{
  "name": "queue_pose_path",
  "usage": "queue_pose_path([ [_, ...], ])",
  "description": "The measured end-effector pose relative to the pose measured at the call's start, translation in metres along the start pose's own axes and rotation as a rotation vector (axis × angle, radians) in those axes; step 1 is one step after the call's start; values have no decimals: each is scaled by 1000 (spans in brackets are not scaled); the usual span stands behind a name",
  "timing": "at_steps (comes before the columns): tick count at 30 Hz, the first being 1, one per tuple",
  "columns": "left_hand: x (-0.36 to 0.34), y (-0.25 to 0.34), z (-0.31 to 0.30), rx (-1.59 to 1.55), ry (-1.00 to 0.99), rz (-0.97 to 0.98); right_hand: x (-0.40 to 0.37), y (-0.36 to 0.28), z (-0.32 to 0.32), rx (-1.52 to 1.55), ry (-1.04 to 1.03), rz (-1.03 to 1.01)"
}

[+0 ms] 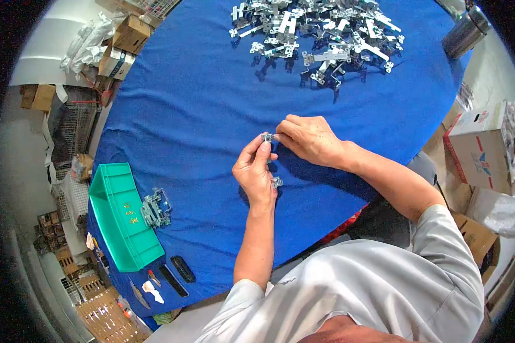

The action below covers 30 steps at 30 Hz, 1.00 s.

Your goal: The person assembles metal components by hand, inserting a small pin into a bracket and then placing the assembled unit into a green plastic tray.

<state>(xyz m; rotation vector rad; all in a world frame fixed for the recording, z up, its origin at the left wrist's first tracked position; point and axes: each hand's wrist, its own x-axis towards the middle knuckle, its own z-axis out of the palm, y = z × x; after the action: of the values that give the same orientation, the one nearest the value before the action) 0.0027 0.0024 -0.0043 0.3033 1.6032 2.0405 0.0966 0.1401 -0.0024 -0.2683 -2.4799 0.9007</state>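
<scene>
My left hand point(253, 173) is closed around a small silvery metal bracket point(277, 182). One end of it shows at the fingertips and the other below the palm; the fingers hide its middle. Beside the upper end, my right hand point(312, 140) is pinched shut, its fingertips at the metal. Whatever lies between those fingertips is too small to make out. A heap of similar metal brackets point(329, 55) lies at the far side of the blue cloth point(194, 114). Another small stack of brackets point(156, 207) sits at the left.
A green bin point(146, 243) with several small brass-coloured pieces point(131, 212) stands at the left. Near it lie a black bar point(173, 280), a black oblong item point(182, 268) and white scrap point(153, 291). A metal cylinder point(466, 32) stands far right; cardboard boxes point(480, 148) are beyond the table.
</scene>
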Motion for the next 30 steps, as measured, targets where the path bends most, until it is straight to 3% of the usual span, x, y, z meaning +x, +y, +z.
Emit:
queue_pose_path([
  [30,0,1,0,44,18,11,0,-3,0,-5,43,54],
])
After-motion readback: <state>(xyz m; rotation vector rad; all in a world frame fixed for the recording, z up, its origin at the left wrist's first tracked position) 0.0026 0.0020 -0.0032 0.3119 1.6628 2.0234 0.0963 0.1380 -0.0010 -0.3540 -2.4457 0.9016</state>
